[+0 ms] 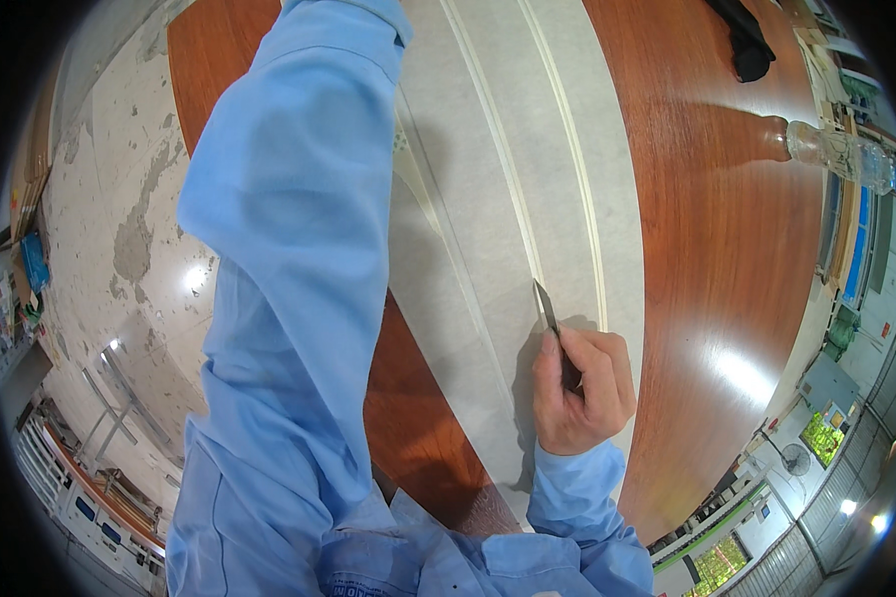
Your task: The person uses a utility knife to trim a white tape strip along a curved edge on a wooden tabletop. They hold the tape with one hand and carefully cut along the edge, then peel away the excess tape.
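My right hand (585, 390) is closed round a slim, dark, pointed knife (551, 313). Its tip touches or hovers just over one of the narrow pale strips (508, 179) that run lengthwise along a long light-grey sheet (448, 328); which of the two I cannot tell. Another pale strip (579, 169) lies to the right, passing beside my knuckles. A loose, translucent band (418, 189) slants across the sheet near my left sleeve. My left arm (289, 189), in a blue sleeve, reaches far forward over the sheet, and its hand is beyond the upper edge of the picture.
The sheet lies on a glossy reddish-brown wooden table (707, 259). At the far right stand a black object (752, 55) and a clear plastic bottle (836, 151) near the edge. To the left is a worn, patchy floor (134, 199) with metal frames (110, 398).
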